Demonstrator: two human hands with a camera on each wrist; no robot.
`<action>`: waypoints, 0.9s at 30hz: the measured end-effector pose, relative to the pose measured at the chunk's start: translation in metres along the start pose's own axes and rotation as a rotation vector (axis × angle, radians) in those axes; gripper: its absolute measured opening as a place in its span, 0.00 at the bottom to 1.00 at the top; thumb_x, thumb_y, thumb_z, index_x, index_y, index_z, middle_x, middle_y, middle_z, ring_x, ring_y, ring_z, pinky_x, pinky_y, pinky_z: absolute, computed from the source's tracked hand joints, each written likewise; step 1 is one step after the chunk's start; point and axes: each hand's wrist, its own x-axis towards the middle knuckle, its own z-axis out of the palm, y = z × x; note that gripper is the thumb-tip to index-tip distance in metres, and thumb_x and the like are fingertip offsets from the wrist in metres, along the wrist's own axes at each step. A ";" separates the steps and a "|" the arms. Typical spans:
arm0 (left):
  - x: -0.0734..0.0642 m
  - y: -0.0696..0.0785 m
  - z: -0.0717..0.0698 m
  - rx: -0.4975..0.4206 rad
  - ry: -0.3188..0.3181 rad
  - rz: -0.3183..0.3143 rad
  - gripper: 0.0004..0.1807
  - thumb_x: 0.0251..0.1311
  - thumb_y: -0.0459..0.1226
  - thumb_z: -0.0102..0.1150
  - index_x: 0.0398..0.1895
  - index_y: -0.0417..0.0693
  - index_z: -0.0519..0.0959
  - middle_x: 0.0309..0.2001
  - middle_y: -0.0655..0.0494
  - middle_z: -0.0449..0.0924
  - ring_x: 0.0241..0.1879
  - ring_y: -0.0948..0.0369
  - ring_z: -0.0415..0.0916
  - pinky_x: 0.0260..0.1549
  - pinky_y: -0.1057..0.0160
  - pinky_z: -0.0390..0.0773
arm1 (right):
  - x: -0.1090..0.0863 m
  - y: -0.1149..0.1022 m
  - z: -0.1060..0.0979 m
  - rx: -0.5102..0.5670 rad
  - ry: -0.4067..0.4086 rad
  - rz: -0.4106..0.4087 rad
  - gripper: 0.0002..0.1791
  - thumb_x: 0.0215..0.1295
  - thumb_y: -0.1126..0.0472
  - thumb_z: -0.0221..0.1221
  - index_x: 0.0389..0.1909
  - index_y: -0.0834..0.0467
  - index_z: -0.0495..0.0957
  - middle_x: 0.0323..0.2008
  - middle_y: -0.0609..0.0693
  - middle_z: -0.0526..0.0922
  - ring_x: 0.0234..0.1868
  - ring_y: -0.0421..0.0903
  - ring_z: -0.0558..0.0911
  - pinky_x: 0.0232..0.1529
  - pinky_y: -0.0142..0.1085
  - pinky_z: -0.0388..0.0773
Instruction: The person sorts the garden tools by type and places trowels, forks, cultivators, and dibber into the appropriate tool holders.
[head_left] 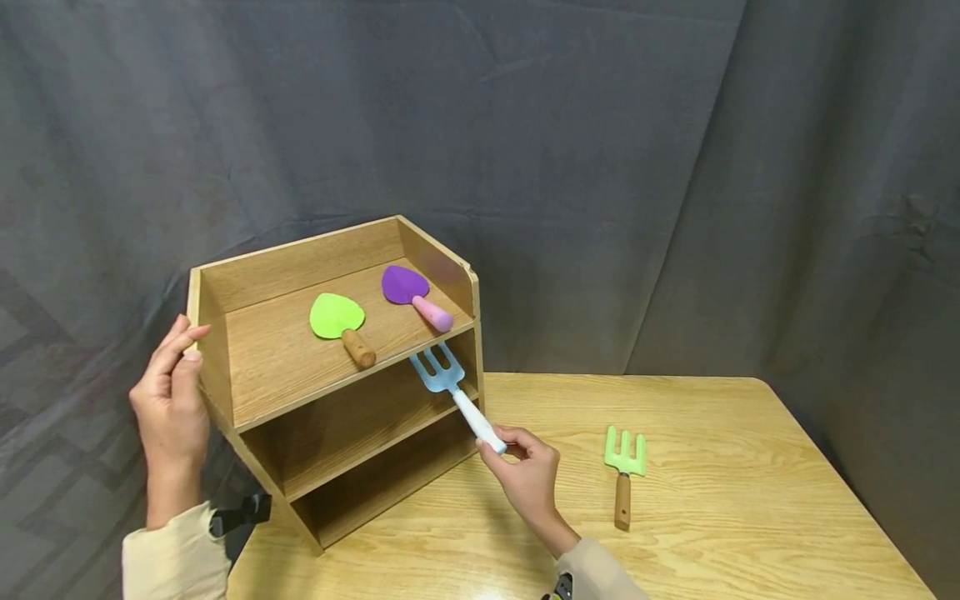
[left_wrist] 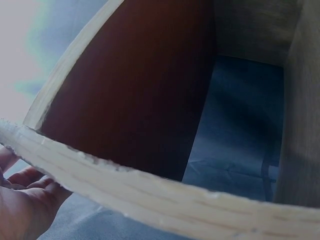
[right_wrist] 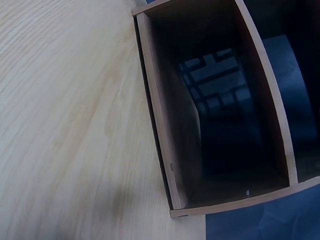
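My right hand (head_left: 525, 471) pinches the white handle of a light-blue hand fork (head_left: 442, 373) near its end. The fork's tines point up and away, at the opening below the top board of a wooden shelf (head_left: 300, 354). At the shelf's left side panel, my left hand (head_left: 174, 400) holds the edge with fingers and thumb; part of that hand (left_wrist: 30, 205) shows outside the panel in the left wrist view. On the top board lie a green trowel (head_left: 337, 317) with a wooden handle and a purple trowel (head_left: 405, 285) with a pink handle. The right wrist view shows neither hand nor fork.
Right of the shelf, a green hand fork (head_left: 625, 462) with a wooden handle lies on the wooden table (head_left: 720, 467). A grey curtain (head_left: 570, 167) hangs behind. Two lower compartments of the shelf (right_wrist: 161, 125) face forward.
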 end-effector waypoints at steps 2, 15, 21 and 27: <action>0.000 0.000 0.000 -0.002 0.000 0.000 0.18 0.66 0.32 0.45 0.51 0.34 0.81 0.61 0.45 0.73 0.63 0.59 0.68 0.62 0.65 0.62 | 0.002 0.000 0.002 -0.001 0.004 0.004 0.11 0.39 0.83 0.68 0.27 0.74 0.81 0.30 0.65 0.84 0.27 0.51 0.84 0.27 0.34 0.81; 0.001 0.000 0.000 0.007 0.000 0.011 0.17 0.66 0.31 0.46 0.51 0.33 0.81 0.61 0.44 0.73 0.63 0.59 0.68 0.62 0.65 0.62 | 0.006 0.004 0.015 -0.025 -0.006 -0.039 0.12 0.38 0.83 0.69 0.28 0.74 0.82 0.30 0.65 0.84 0.26 0.56 0.84 0.26 0.38 0.82; 0.001 -0.001 -0.001 0.007 0.000 0.003 0.18 0.66 0.31 0.45 0.51 0.33 0.81 0.61 0.45 0.73 0.63 0.59 0.68 0.62 0.66 0.62 | 0.009 0.006 0.018 -0.041 -0.006 -0.012 0.10 0.40 0.82 0.69 0.27 0.74 0.81 0.30 0.65 0.84 0.25 0.56 0.84 0.25 0.37 0.82; 0.001 -0.004 0.000 0.008 0.004 -0.008 0.18 0.66 0.30 0.45 0.51 0.30 0.80 0.61 0.42 0.73 0.63 0.59 0.68 0.62 0.66 0.61 | 0.009 0.010 0.017 -0.049 -0.005 0.028 0.09 0.41 0.81 0.69 0.27 0.73 0.81 0.30 0.65 0.85 0.25 0.53 0.84 0.25 0.35 0.81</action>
